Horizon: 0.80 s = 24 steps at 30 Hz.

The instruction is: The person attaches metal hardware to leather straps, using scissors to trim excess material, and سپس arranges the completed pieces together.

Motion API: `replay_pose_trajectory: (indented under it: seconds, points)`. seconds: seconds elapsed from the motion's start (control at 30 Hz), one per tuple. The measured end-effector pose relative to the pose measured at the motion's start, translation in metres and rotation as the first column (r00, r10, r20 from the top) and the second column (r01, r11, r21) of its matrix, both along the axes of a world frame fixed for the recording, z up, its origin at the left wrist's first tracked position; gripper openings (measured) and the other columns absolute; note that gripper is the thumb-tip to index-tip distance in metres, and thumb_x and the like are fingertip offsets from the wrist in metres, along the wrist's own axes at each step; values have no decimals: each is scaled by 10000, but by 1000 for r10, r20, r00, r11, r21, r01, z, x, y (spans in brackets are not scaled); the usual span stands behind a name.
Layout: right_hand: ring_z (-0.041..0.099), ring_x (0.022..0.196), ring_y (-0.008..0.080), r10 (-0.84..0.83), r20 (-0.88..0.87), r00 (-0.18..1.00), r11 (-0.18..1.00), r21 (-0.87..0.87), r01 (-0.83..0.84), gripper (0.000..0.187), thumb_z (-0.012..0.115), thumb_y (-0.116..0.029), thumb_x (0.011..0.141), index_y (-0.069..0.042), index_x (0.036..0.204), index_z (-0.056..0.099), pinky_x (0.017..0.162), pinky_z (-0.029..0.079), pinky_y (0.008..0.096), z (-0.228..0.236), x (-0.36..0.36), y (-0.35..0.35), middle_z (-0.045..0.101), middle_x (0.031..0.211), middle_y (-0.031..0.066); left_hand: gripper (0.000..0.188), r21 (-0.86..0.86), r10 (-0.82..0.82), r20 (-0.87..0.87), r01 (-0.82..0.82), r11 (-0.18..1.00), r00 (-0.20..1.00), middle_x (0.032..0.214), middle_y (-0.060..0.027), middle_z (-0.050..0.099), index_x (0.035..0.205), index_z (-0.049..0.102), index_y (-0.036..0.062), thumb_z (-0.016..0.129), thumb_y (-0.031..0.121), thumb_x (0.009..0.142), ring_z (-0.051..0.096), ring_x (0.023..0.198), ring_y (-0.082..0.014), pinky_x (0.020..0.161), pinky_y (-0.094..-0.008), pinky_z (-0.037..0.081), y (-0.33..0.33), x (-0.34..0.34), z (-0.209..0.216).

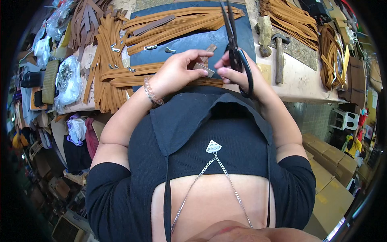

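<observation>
My left hand (173, 72) is closed in a pinch on a short brown strip (204, 68), its fingers hiding much of it. Black-handled scissors (231, 34) are in my right hand (244, 74), just right of the strip. Their long dark blades point away from me, close together. Under both hands lies a blue-grey mat (193, 38). Orange-brown zipper tapes (173, 20) are spread over it, with a loose brown strip (154, 25) on top. Small silver zipper sliders (170, 50) lie on the mat and on the tapes to the left.
Right of the mat lie a hammer (279, 60), a wooden mallet (264, 34) and more bundled zipper tapes (291, 20). Brown strips (85, 20) are heaped at the far left, near plastic bags (68, 82). Cardboard boxes (330, 161) and a white stool (344, 120) stand at lower right.
</observation>
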State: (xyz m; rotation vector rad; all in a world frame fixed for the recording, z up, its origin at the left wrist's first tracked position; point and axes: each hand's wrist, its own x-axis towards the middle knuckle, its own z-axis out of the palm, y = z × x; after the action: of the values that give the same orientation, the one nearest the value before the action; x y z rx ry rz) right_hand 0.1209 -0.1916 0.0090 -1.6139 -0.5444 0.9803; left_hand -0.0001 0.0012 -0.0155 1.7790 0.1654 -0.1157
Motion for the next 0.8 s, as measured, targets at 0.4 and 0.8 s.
replay_pose_trajectory:
  seconds: [0.4,0.8]
  points:
    - [626,681,133,-16,-132,991,956,287,54,292,714,-119,872,-35,1061,507,609,519,265,10,-8,31,598,832,45,154,-639,352,35,-250,728,935,888,-6,653,1044,649,39,607,170,973,589,812,-85,756,-238,492,0,6,12]
    - [499,766,159,472,245,847,877,-229,-422,799,615,-743,784,-14,1097,522,717,440,302,15,19,-19,511,813,34,190,-375,219,18,-197,906,975,835,2,660,1035,627,64,566,241,1001,509,704,-29,645,-187,418,23,-8,37]
